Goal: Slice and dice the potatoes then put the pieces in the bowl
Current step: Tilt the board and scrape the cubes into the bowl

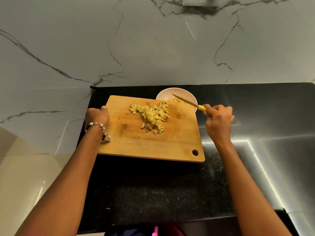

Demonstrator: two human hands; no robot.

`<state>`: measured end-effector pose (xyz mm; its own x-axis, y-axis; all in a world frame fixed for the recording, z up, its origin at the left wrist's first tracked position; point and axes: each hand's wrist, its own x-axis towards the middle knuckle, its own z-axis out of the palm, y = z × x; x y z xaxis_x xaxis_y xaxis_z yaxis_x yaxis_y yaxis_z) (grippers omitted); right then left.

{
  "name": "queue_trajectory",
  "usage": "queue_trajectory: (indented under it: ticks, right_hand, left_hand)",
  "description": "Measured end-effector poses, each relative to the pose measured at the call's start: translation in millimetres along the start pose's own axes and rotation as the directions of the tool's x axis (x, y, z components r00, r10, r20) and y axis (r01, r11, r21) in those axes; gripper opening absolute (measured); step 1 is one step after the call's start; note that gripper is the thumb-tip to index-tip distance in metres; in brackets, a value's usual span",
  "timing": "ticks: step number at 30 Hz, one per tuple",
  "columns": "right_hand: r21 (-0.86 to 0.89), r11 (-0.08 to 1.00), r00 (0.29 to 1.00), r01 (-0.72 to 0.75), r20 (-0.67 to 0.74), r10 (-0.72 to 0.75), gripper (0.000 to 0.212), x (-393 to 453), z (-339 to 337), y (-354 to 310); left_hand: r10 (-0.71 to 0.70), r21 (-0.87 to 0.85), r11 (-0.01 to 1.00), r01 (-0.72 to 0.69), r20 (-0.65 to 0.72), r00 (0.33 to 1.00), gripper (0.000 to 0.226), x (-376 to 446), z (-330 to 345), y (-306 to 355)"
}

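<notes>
A wooden cutting board (170, 145) is held at its left edge by my left hand (98, 116), its far right corner lying over the rim of a white bowl (163, 93). A heap of diced potato pieces (150, 115) lies on the board's far half. A few pieces (174, 99) are inside the bowl. My right hand (219, 119) grips the yellow handle of a knife (187, 102), whose blade points left over the bowl.
The board and bowl are on a black speckled counter (153, 193) against a grey marble wall (136, 48). A shiny steel surface (281, 125) lies to the right. The counter's left edge runs just beside my left hand.
</notes>
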<state>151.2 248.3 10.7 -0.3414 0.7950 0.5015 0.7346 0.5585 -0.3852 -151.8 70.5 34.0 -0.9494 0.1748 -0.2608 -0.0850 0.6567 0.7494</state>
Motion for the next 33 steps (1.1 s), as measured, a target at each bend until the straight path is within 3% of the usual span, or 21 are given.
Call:
queue_trajectory:
  ticks: [4,8,16,33]
  right_hand:
    - [0.265,0.938,0.96,0.225,0.103,-0.259,0.029,-28.1,-27.5,-12.2]
    - [0.307,0.902,0.897,0.304,0.228,-0.38,0.036,-51.2,-34.6,-18.8]
    - [0.157,0.972,0.967,0.177,0.155,-0.202,0.05,-50.5,-13.7,-2.6]
    - [0.13,0.988,0.976,0.082,0.19,-0.106,0.039,-18.3,3.4,18.8]
  left_hand:
    - [-0.002,0.018,1.0,0.002,-0.002,1.0,0.032,-1.3,3.4,3.3]
    - [-0.002,0.043,0.999,0.002,0.005,1.0,0.033,-8.0,9.2,9.1]
    - [-0.002,0.001,1.0,0.002,0.059,0.998,0.031,-12.6,20.4,9.6]
    - [0.015,0.011,1.0,-0.015,0.058,0.998,0.029,-10.4,30.1,14.8]
